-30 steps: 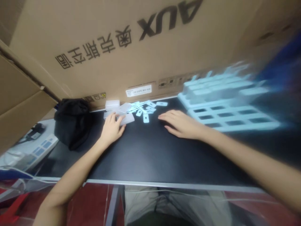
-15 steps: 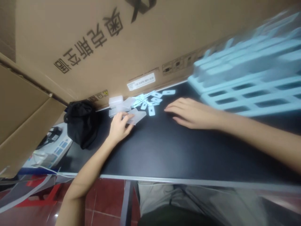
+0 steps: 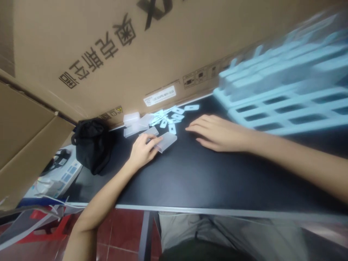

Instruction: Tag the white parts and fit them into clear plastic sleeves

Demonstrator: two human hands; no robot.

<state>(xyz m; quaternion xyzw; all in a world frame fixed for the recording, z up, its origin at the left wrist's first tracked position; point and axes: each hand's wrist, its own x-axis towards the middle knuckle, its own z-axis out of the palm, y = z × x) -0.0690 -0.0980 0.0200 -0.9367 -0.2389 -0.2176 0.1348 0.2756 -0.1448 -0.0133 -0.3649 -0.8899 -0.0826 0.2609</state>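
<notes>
My left hand [image 3: 143,150] grips a translucent plastic case [image 3: 166,141] between thumb and fingers, low over the black table. Just behind that hand lies another clear case [image 3: 150,132], partly covered by my fingers. More translucent cases [image 3: 132,119] rest in a group against the cardboard. Beside them is a loose pile of small light-blue plastic pieces [image 3: 164,117] with rectangular slots. To the right of the pile, my right hand [image 3: 210,132] hovers at or just above the tabletop, fingers stretched out and holding nothing.
A blurred light-blue slotted rack [image 3: 282,108] stands at the right. Large printed cardboard [image 3: 108,72] walls off the back, with a cardboard flap [image 3: 24,145] at left. A black cloth bag [image 3: 92,145] sits on the table's left. The table's front edge [image 3: 206,211] runs before my lap.
My left hand has moved right and slightly towards me with one translucent case, separating it from the other cases. My right hand stays nearly in place.
</notes>
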